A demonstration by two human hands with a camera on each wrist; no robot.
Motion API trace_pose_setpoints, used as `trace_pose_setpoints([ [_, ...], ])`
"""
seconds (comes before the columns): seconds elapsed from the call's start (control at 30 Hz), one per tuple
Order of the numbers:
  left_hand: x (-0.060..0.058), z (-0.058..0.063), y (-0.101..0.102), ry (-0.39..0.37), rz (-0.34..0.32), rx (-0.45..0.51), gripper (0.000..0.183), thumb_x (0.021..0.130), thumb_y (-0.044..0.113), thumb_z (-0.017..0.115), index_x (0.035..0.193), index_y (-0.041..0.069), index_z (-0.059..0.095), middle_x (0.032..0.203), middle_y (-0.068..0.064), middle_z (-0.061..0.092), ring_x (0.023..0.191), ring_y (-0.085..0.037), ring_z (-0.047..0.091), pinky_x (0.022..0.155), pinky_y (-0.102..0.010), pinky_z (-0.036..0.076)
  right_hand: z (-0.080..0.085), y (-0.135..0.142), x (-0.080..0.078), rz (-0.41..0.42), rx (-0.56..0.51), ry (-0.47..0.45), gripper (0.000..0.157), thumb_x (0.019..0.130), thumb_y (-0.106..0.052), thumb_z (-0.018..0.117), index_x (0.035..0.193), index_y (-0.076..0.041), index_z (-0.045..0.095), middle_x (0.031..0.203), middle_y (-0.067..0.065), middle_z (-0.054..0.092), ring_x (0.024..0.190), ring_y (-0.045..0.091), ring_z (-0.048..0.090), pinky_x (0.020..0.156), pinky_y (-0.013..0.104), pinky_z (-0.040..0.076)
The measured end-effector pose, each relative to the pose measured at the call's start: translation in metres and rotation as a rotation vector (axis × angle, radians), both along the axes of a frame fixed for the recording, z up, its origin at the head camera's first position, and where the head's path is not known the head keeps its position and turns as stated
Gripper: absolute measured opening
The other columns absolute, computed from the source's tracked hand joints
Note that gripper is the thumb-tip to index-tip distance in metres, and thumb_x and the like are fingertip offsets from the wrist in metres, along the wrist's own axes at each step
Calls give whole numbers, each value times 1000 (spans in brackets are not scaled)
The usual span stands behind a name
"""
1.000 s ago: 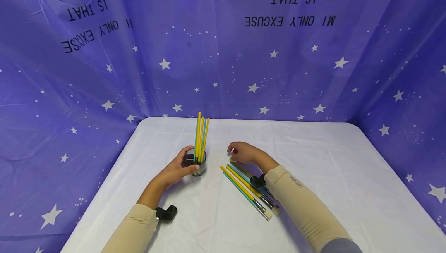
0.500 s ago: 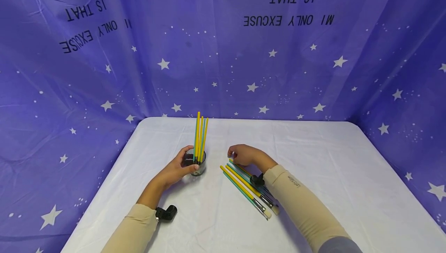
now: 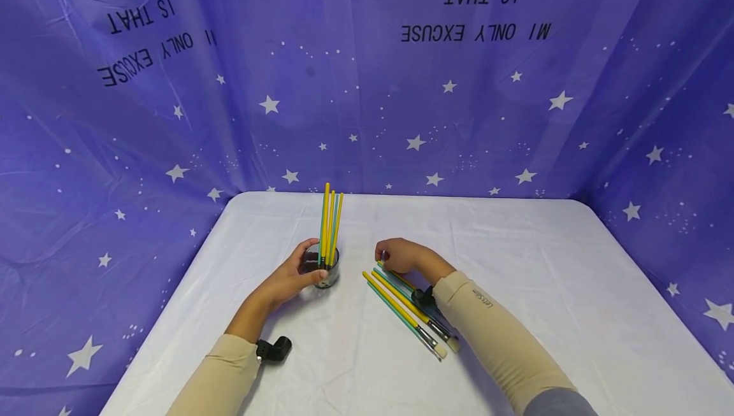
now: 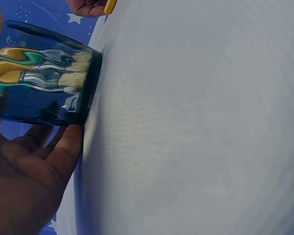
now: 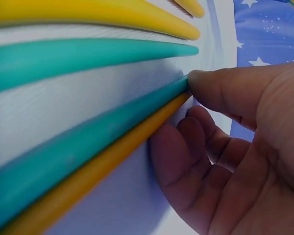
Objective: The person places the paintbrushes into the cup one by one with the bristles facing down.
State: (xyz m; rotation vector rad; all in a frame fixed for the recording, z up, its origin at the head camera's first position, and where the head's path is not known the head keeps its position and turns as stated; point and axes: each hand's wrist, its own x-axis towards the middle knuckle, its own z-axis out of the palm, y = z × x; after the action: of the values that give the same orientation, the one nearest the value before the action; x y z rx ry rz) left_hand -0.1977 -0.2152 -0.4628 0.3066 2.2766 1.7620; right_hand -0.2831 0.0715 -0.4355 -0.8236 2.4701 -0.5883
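Observation:
My left hand [image 3: 289,281] holds a dark clear glass cup [image 4: 44,107] around its side, on the left half of the table. Several paintbrushes [image 4: 49,76] with yellow and teal handles stand in the cup, pale bristles down. At the right, my right hand [image 3: 401,254] reaches the handle ends of a loose row of brushes. In the right wrist view, its thumb and index finger pinch the tips of a teal paintbrush [image 5: 103,132] and a yellow paintbrush [image 5: 108,156] lying side by side. Their bristle ends are hidden under my forearm in the head view.
More yellow and teal paintbrushes [image 3: 391,301] lie slanted on the white-covered table [image 3: 344,371], bristles toward me. A purple star-patterned curtain [image 3: 367,85] hangs along the back and both sides. Black wrist cameras [image 3: 275,350] sit on both wrists.
My right hand has lowered slightly onto the brush handle ends, then stayed nearly still. The left hand and the glass cup have not visibly moved.

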Motion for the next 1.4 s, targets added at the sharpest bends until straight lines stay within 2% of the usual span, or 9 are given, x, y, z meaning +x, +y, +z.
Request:
trace_pose_setpoints([
  [0.23, -1, 0, 0, -2, 5, 4, 81, 91, 20, 74, 153, 17, 23, 142, -21, 47, 133, -35, 43, 109, -50, 29, -2, 1, -1, 16, -13, 28, 13, 91, 1, 64, 97, -10, 62, 88, 1, 57, 78, 16, 52, 74, 33, 45],
  [0.4, 0, -1, 0, 2, -1, 27, 79, 91, 18, 74, 153, 17, 23, 142, -21, 46, 133, -35, 44, 109, -49, 29, -4, 6, -3, -4, -54, 16, 8, 93, -1, 62, 96, -9, 63, 82, 1, 56, 71, 15, 52, 67, 30, 44],
  [0.7, 0, -2, 0, 2, 3, 16, 78, 91, 19, 74, 152, 18, 25, 143, -21, 46, 133, -35, 44, 109, -50, 28, 0, 17, -5, -63, -170, -89, 7, 94, -1, 60, 98, -6, 59, 82, 4, 54, 62, 15, 50, 62, 30, 44],
  [0.9, -1, -2, 0, -5, 12, 12, 79, 91, 18, 74, 152, 19, 25, 142, -20, 46, 133, -35, 44, 109, -50, 28, 6, 21, -4, -109, -221, -132, 12, 95, 0, 58, 106, -1, 58, 83, 7, 55, 61, 16, 51, 59, 29, 45],
  [1.17, 0, -2, 0, -2, 16, 19, 79, 91, 18, 74, 152, 18, 25, 143, -20, 46, 133, -35, 44, 110, -50, 26, 11, 24, -3, -107, -224, -129, 15, 97, -1, 53, 111, 0, 58, 84, 8, 57, 60, 17, 52, 58, 30, 46],
  [1.4, 0, -2, 1, -9, 14, 27, 79, 91, 18, 74, 152, 18, 25, 143, -20, 46, 133, -34, 44, 110, -50, 26, 17, 27, -5, -85, -294, -134, 17, 96, -1, 53, 113, 2, 57, 85, 9, 57, 63, 19, 55, 60, 32, 50],
])
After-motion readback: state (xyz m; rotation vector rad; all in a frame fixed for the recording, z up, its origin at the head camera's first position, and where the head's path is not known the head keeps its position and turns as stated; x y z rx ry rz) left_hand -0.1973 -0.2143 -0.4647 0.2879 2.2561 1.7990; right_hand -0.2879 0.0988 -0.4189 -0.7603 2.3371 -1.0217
